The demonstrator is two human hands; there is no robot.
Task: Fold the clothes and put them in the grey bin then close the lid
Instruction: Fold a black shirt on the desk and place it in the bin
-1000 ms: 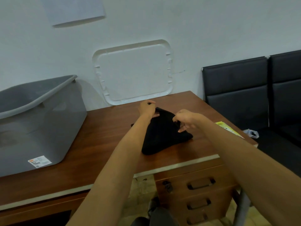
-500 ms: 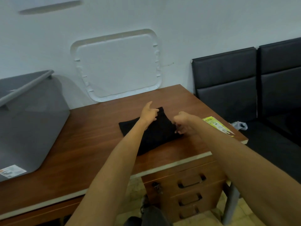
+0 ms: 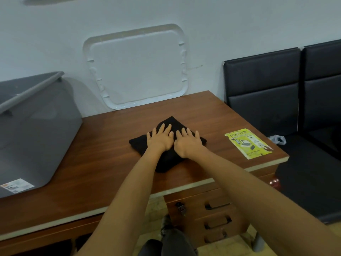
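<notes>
Head view: left hand (image 3: 159,140), right hand (image 3: 187,145) flat on folded black garment (image 3: 167,160), corner toward wall (image 3: 221,24).

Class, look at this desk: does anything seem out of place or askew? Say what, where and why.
The white rectangular plastic lid stands on edge against the far wall, not on the grey plastic bin. The folded black cloth, pressed by the left hand and right hand, lies cornerwise to the wooden desk edge.
</notes>
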